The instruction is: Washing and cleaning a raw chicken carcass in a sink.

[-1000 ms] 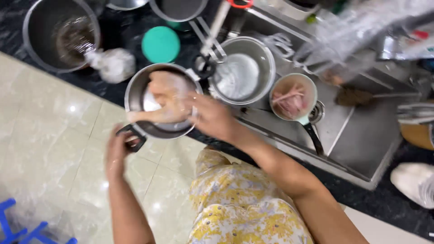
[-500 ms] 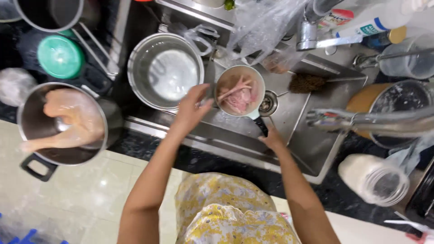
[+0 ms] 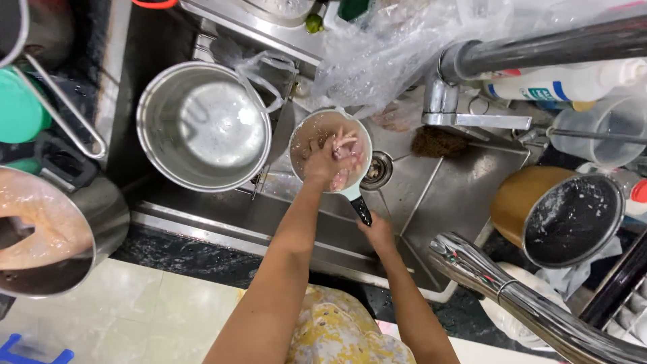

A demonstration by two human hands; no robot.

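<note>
A small pale saucepan [image 3: 301, 137] stands in the steel sink [image 3: 445, 202], close to the drain [image 3: 377, 170]. It holds pinkish raw chicken pieces [image 3: 350, 143] in cloudy water. My left hand [image 3: 322, 165] is down inside the pan, its fingers curled around some of the pieces. My right hand [image 3: 379, 234] grips the pan's dark handle [image 3: 362, 210] at the near side of the sink.
A large steel pot [image 3: 202, 125] with water sits left of the saucepan. At far left a pot [image 3: 101, 222] holds a whole raw chicken [image 3: 37, 226]. A tap [image 3: 472, 61], clear plastic bag [image 3: 384, 57], scrub brush [image 3: 438, 141] and dark-lined pot [image 3: 573, 219] crowd the right.
The view has swung right, away from the pot with the whole chicken. My left hand went from above the sink into the saucepan. My right hand stays on the pan's handle.
</note>
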